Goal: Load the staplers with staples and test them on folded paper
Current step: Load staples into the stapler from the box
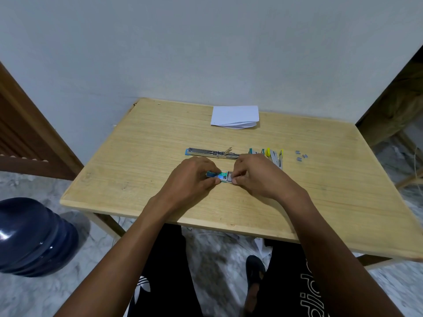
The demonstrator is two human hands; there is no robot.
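Head view: looks down onto a pale wood-grain table (148, 133). At mid-table, left hand (194, 173) curled round the blue-green printed card sleeve of the small staple box (219, 176), holding it flat on the wood. Right hand (254, 172) pinching the pale inner tray at the box's right end, fingertips closed on it. Box long axis left to right, so most likely calls for a sliding pull rightward to bare the staples. Just beyond the hands, the opened stapler (211, 153): bright metal, hinged out flat, long and thin, blue cap at its left end. Lies left to right too, right end hidden behind the right hand, the nearer one. Farther right, more staplers (273, 154) with teal and yellow plastic ends, then small grey staple strips (301, 155). At the far edge, folded white paper (235, 116), well apart from both hands.
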